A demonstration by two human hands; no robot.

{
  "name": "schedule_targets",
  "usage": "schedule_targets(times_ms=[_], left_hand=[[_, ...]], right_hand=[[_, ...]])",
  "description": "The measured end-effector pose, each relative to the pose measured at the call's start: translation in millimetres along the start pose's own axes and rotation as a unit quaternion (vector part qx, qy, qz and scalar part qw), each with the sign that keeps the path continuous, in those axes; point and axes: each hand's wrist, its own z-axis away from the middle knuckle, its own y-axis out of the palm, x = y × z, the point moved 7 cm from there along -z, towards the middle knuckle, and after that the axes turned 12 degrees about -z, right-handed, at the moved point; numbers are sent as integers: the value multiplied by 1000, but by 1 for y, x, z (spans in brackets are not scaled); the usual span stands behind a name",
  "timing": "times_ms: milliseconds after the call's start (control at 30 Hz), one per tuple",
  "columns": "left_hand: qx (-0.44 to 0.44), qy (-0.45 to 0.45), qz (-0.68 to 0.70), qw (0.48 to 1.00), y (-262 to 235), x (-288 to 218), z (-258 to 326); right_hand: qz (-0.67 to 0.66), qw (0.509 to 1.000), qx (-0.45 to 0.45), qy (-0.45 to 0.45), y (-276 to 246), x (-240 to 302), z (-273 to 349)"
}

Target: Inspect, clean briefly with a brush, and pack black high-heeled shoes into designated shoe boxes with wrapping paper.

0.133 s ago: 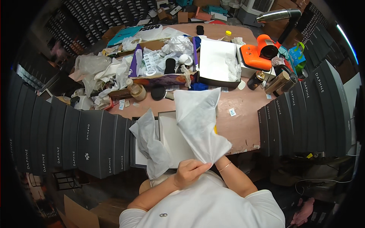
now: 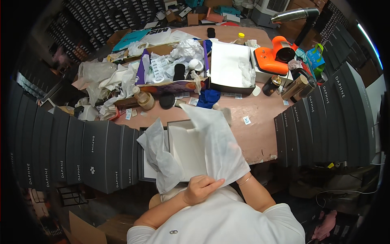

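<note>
A white translucent bag point(image 2: 219, 142) slants over the open shoe box point(image 2: 183, 152). My left hand point(image 2: 202, 188) is closed, its thumb and fingers pinching the bag's near edge. My right hand disappears into or behind the bag; only the wrist with a thin bracelet shows. A pinkish patch shows faintly through the cloth, and the right fingers' pose is hidden. Left of it, a second white bag point(image 2: 160, 156), bunched and filled out, rests across the dark box lid or tray point(image 2: 148, 160). Just beyond the held bag lies a partly covered greyish item point(image 2: 226, 116) that I cannot make out.
Stacks of dark shoe boxes flank me at left point(image 2: 103, 154) and right point(image 2: 345, 118). Across the table stand a purple carton of scraps point(image 2: 170, 86), a white box lid point(image 2: 230, 67), an orange blower point(image 2: 270, 59), a dark jar point(image 2: 271, 85) and a pump bottle point(image 2: 144, 99).
The held bag's far end has dropped and swung left, and its near right part has spread wider. The blue cloth and greyish item behind it have come into view.
</note>
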Motion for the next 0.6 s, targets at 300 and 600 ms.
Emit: schedule_targets(times_ms=[300,600], left_hand=[[205,-39,36,977,74,-5,10],[225,-471,-350,778,-57,84,190]], right_hand=[[663,741,-33,-100,5,70,-13],[826,554,102,-9,24,18,-10]])
